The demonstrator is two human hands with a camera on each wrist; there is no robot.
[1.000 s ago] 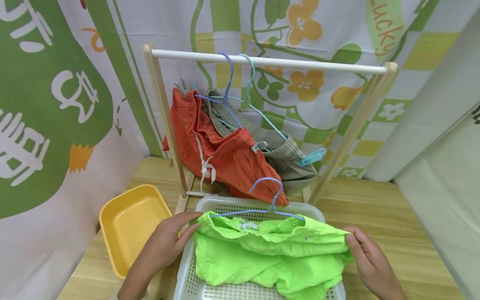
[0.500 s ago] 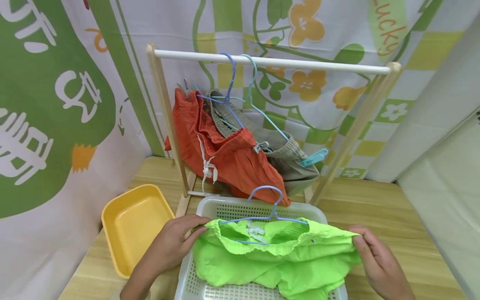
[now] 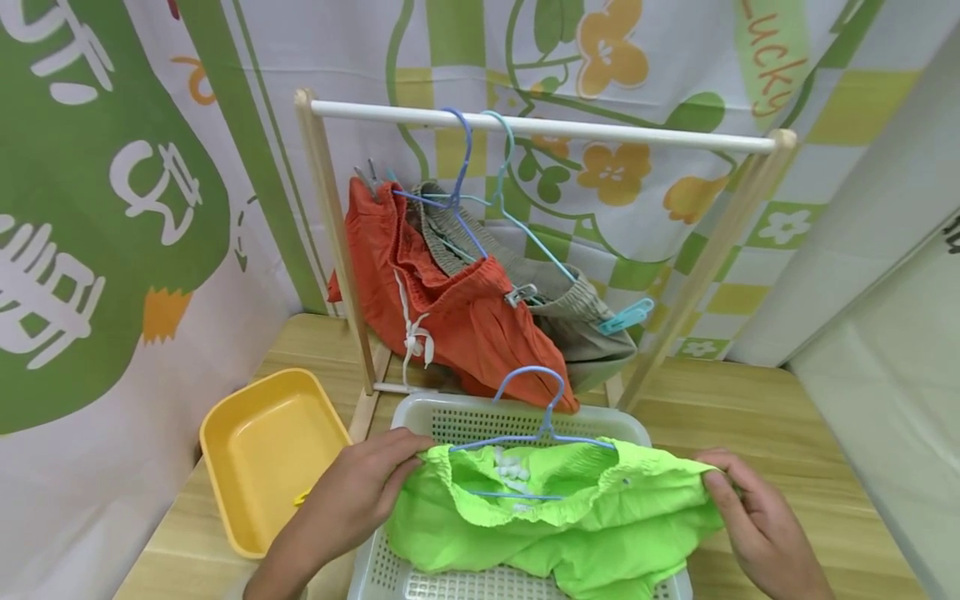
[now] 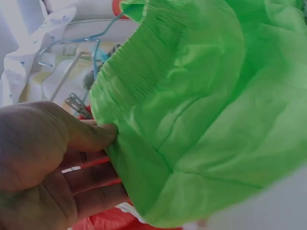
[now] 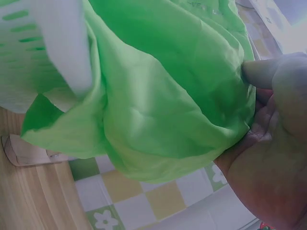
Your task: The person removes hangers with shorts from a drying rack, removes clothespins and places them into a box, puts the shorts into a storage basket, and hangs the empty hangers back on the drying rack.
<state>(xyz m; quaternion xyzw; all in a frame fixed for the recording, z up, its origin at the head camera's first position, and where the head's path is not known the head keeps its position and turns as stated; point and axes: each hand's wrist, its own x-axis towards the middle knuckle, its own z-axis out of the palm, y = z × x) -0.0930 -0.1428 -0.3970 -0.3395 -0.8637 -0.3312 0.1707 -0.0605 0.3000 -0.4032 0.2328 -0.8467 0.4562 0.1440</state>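
Observation:
Neon green shorts (image 3: 555, 533) stretch between both hands above a white perforated basket (image 3: 442, 407). My left hand (image 3: 367, 483) pinches the left end of the elastic waistband, thumb on top, as the left wrist view also shows. At the opposite end my right hand (image 3: 761, 517) pinches the waistband between thumb and fingers. A blue hanger (image 3: 546, 417) sits inside the waist opening, its hook standing up and its lower bar visible within. White drawstring shows inside the waistband. In the right wrist view the shorts' leg (image 5: 158, 100) hangs beside the basket wall.
Behind the basket stands a wooden rack with a white rail (image 3: 600, 129). On it hang red shorts (image 3: 450, 321) and grey-green shorts (image 3: 592, 342), clipped to hangers. A yellow tray (image 3: 262, 442) lies at left, with a small yellow piece (image 3: 302, 498) in it. Printed curtains surround the wooden table.
The left hand has moved slightly right, and the waist opening gapes wider, with the hanger's lower bar now visible inside. Both hands keep hold of the shorts.

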